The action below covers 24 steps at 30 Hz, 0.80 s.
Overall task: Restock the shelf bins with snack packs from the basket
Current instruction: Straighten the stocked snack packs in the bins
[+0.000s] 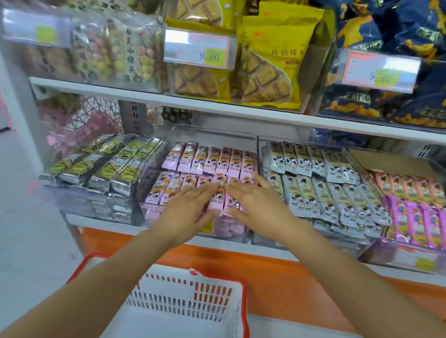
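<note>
Pink snack packs point(212, 160) fill a clear shelf bin point(181, 213) on the lower shelf in two rows. My left hand point(186, 208) and my right hand point(256, 206) lie flat on the front row of pink packs, fingers spread, palms down, fingertips nearly meeting. Neither hand grips a pack. Below me the white basket point(185, 291) with a red rim shows no packs in its visible part.
Left of the pink bin sits a bin of silver-yellow packs point(104, 167); to the right are pale blue packs point(322, 187) and orange and magenta packs point(421, 211). The upper shelf holds yellow bags point(267, 65), blue bags point(413, 37) and price tags point(199, 48). An orange base runs below the shelf.
</note>
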Motion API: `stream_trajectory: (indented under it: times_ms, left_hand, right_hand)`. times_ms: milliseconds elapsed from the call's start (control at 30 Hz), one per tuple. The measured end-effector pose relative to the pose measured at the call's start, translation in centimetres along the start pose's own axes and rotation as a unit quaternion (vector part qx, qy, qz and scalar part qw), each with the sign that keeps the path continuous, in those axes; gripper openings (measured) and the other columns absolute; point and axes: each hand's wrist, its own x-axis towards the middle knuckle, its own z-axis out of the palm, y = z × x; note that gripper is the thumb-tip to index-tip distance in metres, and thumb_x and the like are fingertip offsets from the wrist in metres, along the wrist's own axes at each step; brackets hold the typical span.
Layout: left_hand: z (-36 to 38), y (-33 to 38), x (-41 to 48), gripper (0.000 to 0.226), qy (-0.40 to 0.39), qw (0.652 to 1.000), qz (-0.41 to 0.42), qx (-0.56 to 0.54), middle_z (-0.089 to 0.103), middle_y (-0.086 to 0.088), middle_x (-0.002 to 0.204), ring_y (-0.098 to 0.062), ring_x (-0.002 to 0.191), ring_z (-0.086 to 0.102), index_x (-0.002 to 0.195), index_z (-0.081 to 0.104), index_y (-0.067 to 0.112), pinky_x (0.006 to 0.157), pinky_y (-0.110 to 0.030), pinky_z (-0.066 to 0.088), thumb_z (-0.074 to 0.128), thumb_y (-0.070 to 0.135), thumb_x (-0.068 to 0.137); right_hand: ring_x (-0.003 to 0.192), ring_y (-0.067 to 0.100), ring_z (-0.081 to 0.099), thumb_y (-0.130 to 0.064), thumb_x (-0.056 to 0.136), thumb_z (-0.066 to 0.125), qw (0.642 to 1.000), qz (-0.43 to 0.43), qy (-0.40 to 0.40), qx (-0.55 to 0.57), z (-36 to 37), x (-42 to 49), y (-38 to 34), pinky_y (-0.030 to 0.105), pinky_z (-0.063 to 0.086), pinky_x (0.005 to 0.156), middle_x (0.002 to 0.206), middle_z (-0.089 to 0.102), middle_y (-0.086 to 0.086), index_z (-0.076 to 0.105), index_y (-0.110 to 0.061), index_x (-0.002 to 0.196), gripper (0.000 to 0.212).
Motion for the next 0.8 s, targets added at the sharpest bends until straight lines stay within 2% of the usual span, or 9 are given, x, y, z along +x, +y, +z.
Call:
stream_trajectory:
  times_ms: [133, 233, 300, 400, 500, 567, 633, 733, 800]
  left_hand:
    - [0.3, -0.1, 0.3, 0.065, 0.012, 1.0, 0.006, 0.004, 0.028, 0.0, 0.161, -0.017, 0.148, 0.026, 0.157, 0.018, 0.02, 0.12, -0.032, 0.012, 0.037, 0.05, 0.103]
    - [0.4, -0.4, 0.6, 0.067, -0.005, 1.0, -0.002, 0.02, 0.027, -0.001, 0.161, -0.017, 0.148, 0.023, 0.158, 0.013, 0.02, 0.118, -0.032, 0.013, 0.035, 0.051, 0.103]
    - [0.4, -0.7, 0.6, 0.069, -0.006, 1.0, -0.004, 0.019, 0.03, -0.005, 0.16, -0.021, 0.147, 0.024, 0.158, 0.013, 0.014, 0.119, -0.034, 0.011, 0.031, 0.052, 0.104]
    - [-0.5, -1.9, -0.4, 0.071, 0.038, 0.999, 0.008, 0.036, 0.044, -0.009, 0.152, -0.023, 0.147, 0.028, 0.153, 0.032, 0.01, 0.12, -0.036, 0.008, 0.015, 0.052, 0.098]
    - [-1.8, -4.7, -1.5, 0.057, 0.134, 0.986, 0.012, 0.095, 0.056, -0.009, 0.14, -0.028, 0.141, 0.038, 0.138, 0.054, 0.009, 0.12, -0.048, 0.019, 0.026, 0.039, 0.098]
    - [-3.0, -6.7, -1.9, 0.051, 0.171, 0.975, -0.013, 0.138, 0.055, -0.01, 0.141, -0.03, 0.141, 0.039, 0.135, 0.058, 0.007, 0.12, -0.048, 0.017, 0.033, 0.034, 0.099]
    - [-4.1, -8.4, -1.9, 0.056, 0.167, 0.973, -0.037, 0.156, 0.049, -0.009, 0.148, -0.029, 0.143, 0.035, 0.141, 0.052, 0.007, 0.12, -0.045, 0.009, 0.029, 0.037, 0.1]
    - [-4.6, -10.4, -1.9, 0.072, 0.114, 0.98, -0.061, 0.149, 0.029, -0.005, 0.16, -0.024, 0.15, 0.02, 0.154, 0.032, 0.013, 0.123, -0.042, 0.001, 0.009, 0.049, 0.096]
    - [-4.4, -11.2, -1.9, 0.075, 0.103, 0.983, -0.056, 0.144, 0.021, -0.003, 0.163, -0.022, 0.151, 0.016, 0.156, 0.025, 0.014, 0.124, -0.041, 0.002, 0.003, 0.051, 0.094]
  right_hand:
    - [0.143, 0.013, 0.031, -0.043, 0.101, 0.045, 1.0, 0.007, -0.011, -0.001, -0.3, -0.1, -0.1, 0.038, -0.002, 0.12, 0.158, 0.031, -0.002, 0.032, -0.022, 0.151, 0.056]
    - [0.142, 0.014, 0.033, -0.045, 0.1, 0.046, 1.0, 0.013, -0.007, 0.013, -0.8, 0.3, -0.3, 0.038, 0.003, 0.121, 0.157, 0.032, -0.002, 0.033, -0.021, 0.15, 0.057]
    - [0.143, 0.015, 0.03, -0.049, 0.099, 0.045, 0.999, 0.002, 0.008, 0.045, -1.0, 0.7, -0.8, 0.037, 0.007, 0.121, 0.159, 0.027, -0.002, 0.027, -0.023, 0.153, 0.063]
    - [0.146, 0.016, 0.025, -0.05, 0.099, 0.041, 0.998, -0.018, -0.006, 0.06, -0.8, 1.5, -1.9, 0.034, 0.009, 0.12, 0.161, 0.022, -0.002, 0.021, -0.023, 0.155, 0.065]
    - [0.146, 0.018, 0.025, -0.051, 0.1, 0.04, 0.996, 0.005, 0.014, 0.088, -1.1, 3.4, -2.6, 0.034, 0.013, 0.119, 0.161, 0.02, -0.002, 0.024, -0.024, 0.154, 0.062]
    - [0.146, 0.019, 0.025, -0.047, 0.1, 0.042, 0.994, 0.013, 0.034, 0.107, -1.2, 5.8, -2.8, 0.035, 0.017, 0.118, 0.162, 0.018, -0.003, 0.025, -0.024, 0.153, 0.06]
    - [0.146, 0.02, 0.025, -0.042, 0.1, 0.046, 0.993, 0.018, 0.032, 0.116, -0.9, 8.5, -2.9, 0.036, 0.02, 0.118, 0.162, 0.018, -0.001, 0.025, -0.023, 0.153, 0.06]
    - [0.147, 0.023, 0.022, -0.037, 0.1, 0.051, 0.991, 0.043, 0.013, 0.123, 0.0, 12.0, -3.0, 0.038, 0.02, 0.118, 0.162, 0.016, 0.0, 0.022, -0.025, 0.154, 0.063]
    - [0.146, 0.026, 0.024, -0.034, 0.099, 0.053, 0.99, 0.062, 0.006, 0.125, 0.7, 13.7, -2.8, 0.039, 0.023, 0.118, 0.161, 0.019, 0.001, 0.023, -0.025, 0.154, 0.063]
